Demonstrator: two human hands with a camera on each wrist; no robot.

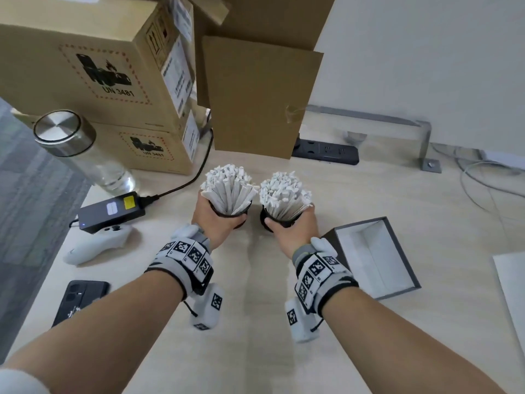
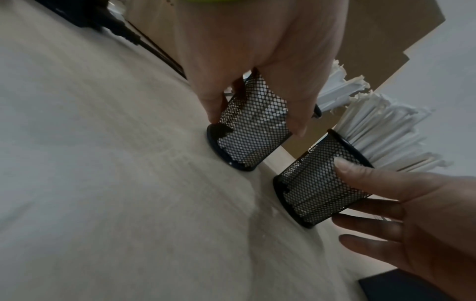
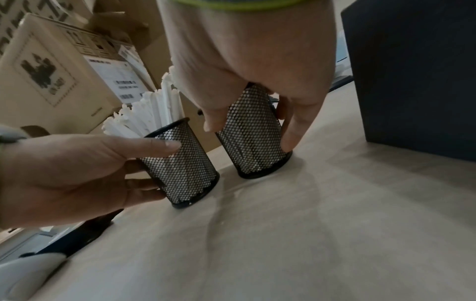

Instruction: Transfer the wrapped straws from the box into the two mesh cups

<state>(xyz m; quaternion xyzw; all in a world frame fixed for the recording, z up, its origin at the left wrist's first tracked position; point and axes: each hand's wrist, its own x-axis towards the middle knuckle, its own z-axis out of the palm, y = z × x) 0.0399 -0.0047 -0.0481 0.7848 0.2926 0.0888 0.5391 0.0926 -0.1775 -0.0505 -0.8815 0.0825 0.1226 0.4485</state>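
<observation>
Both mesh cups stand upright on the pale table (image 1: 255, 322), side by side and just apart, each one packed full. The left hand (image 1: 216, 220) wraps the left mesh cup (image 2: 253, 126), thumb on one side of the wall and fingers (image 2: 213, 106) curled round the other, tips down near the base. The right hand (image 1: 289, 226) grips the right mesh cup (image 3: 253, 132) the same way, thumb (image 3: 215, 118) across the mesh and fingers reaching down to the base rim.

In the left cup the wrapped straws (image 1: 227, 186) stand on end, long axis close to vertical, torn paper tips pointing up and fanning outward above the rim. The straws in the right cup (image 1: 284, 191) do the same, splaying a little toward the right. Through the mesh the lower ends show white right down to the cup bottoms.

The grey box (image 1: 377, 251) sits open on the table just right of the right wrist, its white inside showing. Behind the cups stand stacked cardboard cartons (image 1: 93, 69) and a loose cardboard sheet (image 1: 255, 95). To the left are a clear bottle (image 1: 82, 149) with a steel lid, a black charger (image 1: 112, 210), a white controller (image 1: 96, 244) and a dark phone (image 1: 79, 300). A black power strip (image 1: 326, 152) lies at the back.
</observation>
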